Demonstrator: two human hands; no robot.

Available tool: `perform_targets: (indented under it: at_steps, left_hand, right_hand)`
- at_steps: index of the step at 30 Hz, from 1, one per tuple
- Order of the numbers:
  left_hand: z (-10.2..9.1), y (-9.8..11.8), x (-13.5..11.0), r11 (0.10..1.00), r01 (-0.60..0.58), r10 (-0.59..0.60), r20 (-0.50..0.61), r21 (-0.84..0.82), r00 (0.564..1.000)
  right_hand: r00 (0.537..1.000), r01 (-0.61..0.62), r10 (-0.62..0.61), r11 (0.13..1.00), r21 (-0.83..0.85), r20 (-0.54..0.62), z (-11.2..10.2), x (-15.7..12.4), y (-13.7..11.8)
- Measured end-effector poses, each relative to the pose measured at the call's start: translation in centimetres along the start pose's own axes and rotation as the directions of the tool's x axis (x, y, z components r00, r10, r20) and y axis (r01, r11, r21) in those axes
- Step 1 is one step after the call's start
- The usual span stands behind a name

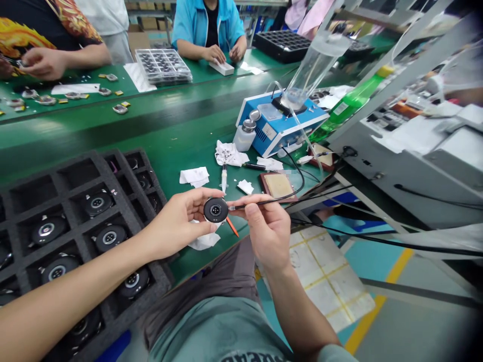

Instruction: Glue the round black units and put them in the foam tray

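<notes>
Smartwatch case [216,210], round, black-backed: held over the near part of the green counter [177,146], metal contacts facing the wearer. Counter's near edge: slanting beneath both hands, above the wearer's lap. Left boundary: grey foam tray [161,276], its compartments holding similar cases, with a second tray adjoining beyond it; a green strip of counter runs between the trays and the loose paper. Right boundary: counter edge beside a brown-framed tan pad [278,185].

Left hand [177,221]: fingers parted just to the case's width, gripping its rim from the left. Right hand [266,226]: fingers pinched together on a slim black cable [243,205], its pale tip at the case's right rim; whether they touch cannot be told.

Just beyond: orange-tipped stick [233,227], syringe [224,178], folded tissue [194,177], speckled paper [231,153]. Farther: white dispenser bottle [244,138] beside a blue bench unit [292,129]; green bottle [349,108], tilted. Far side: clear compartment box [163,70], co-workers' hands [215,54].
</notes>
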State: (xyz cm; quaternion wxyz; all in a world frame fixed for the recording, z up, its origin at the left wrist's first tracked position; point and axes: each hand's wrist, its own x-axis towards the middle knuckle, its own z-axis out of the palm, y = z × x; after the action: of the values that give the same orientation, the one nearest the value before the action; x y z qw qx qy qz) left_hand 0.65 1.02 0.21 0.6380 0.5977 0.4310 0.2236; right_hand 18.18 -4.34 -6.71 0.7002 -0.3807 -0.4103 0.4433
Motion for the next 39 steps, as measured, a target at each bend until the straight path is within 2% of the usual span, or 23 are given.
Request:
perform_targets:
  at_steps: [8,39]
  left_hand:
    - [0.04,0.16,0.00,1.000,0.009,-0.009,0.005,-0.006,1.000]
    - [-0.04,-0.16,0.07,0.999,0.018,-0.018,-0.002,0.030,1.000]
  right_hand:
    - [0.999,-0.041,0.041,0.999,0.016,-0.034,0.21,-0.08,-0.38]
    - [0.998,-0.059,0.058,0.998,-0.030,-0.019,-0.26,-0.06,-0.28]
